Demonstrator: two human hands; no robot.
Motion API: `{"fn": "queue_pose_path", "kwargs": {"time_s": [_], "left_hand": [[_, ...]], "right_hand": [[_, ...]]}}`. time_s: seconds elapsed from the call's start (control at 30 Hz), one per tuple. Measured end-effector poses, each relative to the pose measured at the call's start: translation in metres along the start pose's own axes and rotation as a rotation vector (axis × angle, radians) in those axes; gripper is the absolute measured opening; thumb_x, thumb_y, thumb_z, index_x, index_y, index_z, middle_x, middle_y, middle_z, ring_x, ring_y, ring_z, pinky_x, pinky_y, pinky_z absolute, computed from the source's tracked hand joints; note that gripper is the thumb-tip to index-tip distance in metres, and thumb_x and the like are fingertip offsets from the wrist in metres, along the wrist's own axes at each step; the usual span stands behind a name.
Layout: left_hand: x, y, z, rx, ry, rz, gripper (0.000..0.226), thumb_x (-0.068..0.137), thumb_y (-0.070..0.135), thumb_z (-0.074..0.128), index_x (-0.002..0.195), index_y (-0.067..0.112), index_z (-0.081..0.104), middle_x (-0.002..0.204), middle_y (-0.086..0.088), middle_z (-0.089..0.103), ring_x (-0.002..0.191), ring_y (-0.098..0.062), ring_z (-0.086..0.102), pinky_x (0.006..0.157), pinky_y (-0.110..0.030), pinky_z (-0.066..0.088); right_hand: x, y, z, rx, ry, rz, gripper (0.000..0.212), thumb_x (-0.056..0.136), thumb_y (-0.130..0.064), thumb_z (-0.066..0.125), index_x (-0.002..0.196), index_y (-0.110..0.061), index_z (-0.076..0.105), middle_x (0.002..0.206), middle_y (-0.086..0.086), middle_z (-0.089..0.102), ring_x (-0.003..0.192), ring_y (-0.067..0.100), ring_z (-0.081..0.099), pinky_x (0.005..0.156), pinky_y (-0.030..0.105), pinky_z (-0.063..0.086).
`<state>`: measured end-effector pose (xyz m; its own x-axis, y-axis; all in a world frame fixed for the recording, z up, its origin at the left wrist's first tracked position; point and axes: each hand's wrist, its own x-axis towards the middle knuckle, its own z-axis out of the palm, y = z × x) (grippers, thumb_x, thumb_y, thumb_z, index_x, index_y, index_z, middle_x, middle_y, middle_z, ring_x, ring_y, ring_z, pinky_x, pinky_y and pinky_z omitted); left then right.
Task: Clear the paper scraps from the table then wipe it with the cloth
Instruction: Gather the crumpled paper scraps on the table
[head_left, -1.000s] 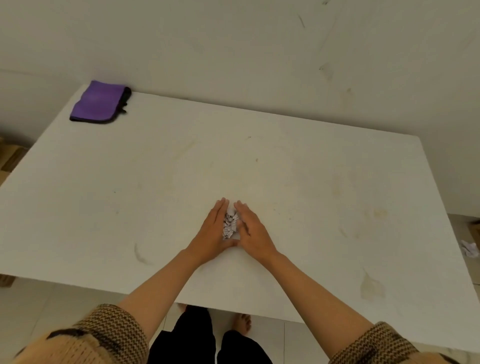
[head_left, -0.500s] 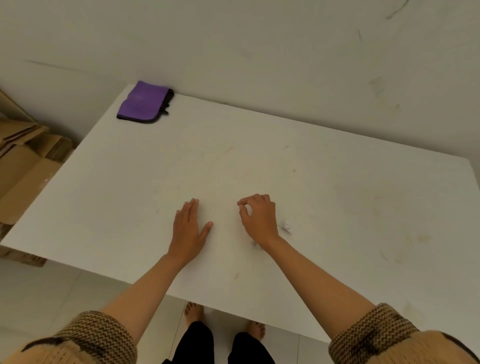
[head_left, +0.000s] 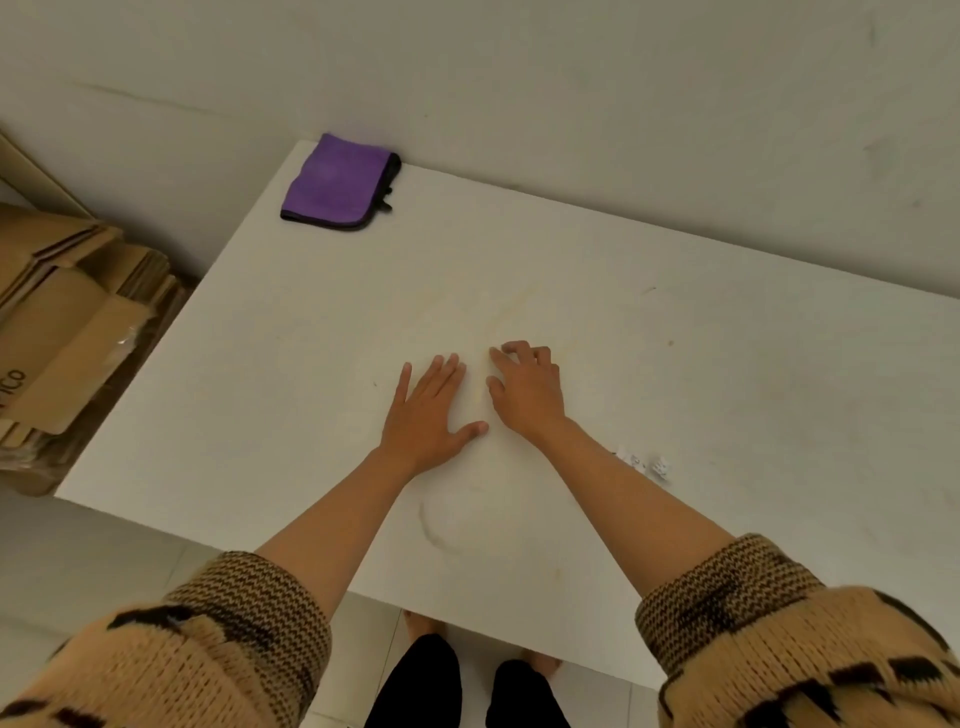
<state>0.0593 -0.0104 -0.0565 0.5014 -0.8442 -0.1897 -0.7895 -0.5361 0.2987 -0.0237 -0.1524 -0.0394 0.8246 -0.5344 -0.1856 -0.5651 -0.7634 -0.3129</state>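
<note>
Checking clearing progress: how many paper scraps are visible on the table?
2 paper scraps, lying together beside the right forearm; more may hide under it or the right hand.

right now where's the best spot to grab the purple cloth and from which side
I'd pinch the purple cloth at its near black-trimmed edge, coming from the front: it lies folded flat in the far left corner of the table, wall right behind.
</note>
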Motion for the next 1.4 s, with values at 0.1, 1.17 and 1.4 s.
{"fn": "queue_pose_path", "kwargs": {"time_s": [0.1, 1.17, 1.4], "left_hand": [[0.002, -0.002, 0.004, 0.026, 0.006, 0.017, 0.097, 0.071, 0.079, 0.009, 0.149, 0.021, 0.003, 0.158, 0.007, -0.001, 0.143, -0.005, -0.009, 0.111, -0.038, -0.023], [0.021, -0.004, 0.002, -0.119, 0.269, 0.028, 0.047, 0.088, 0.051, 0.040, 0.125, 0.028, 0.057, 0.134, 0.004, 0.051, 0.128, -0.013, 0.041, 0.110, -0.036, -0.009], [0.050, 0.002, -0.005, -0.411, 0.241, -0.092, 0.031, 0.091, 0.025, 0.055, 0.121, 0.017, 0.060, 0.107, -0.004, 0.054, 0.104, -0.019, 0.044, 0.083, -0.020, 0.027]], "right_hand": [[0.002, -0.002, 0.006, 0.012, 0.116, -0.014, 0.036, 0.095, -0.028, 0.045, 0.129, -0.020, 0.053, 0.132, 0.001, 0.047, 0.120, 0.026, 0.037, 0.095, 0.033, 0.028], [0.022, -0.008, 0.008, 0.239, 0.227, 0.082, 0.022, 0.094, -0.014, 0.051, 0.106, -0.007, 0.068, 0.101, 0.009, 0.060, 0.101, 0.028, 0.047, 0.087, 0.036, 0.039], [0.026, -0.005, 0.008, 0.334, 0.215, 0.125, 0.017, 0.090, -0.014, 0.055, 0.102, -0.007, 0.066, 0.101, 0.008, 0.061, 0.103, 0.023, 0.046, 0.088, 0.036, 0.041]]}}
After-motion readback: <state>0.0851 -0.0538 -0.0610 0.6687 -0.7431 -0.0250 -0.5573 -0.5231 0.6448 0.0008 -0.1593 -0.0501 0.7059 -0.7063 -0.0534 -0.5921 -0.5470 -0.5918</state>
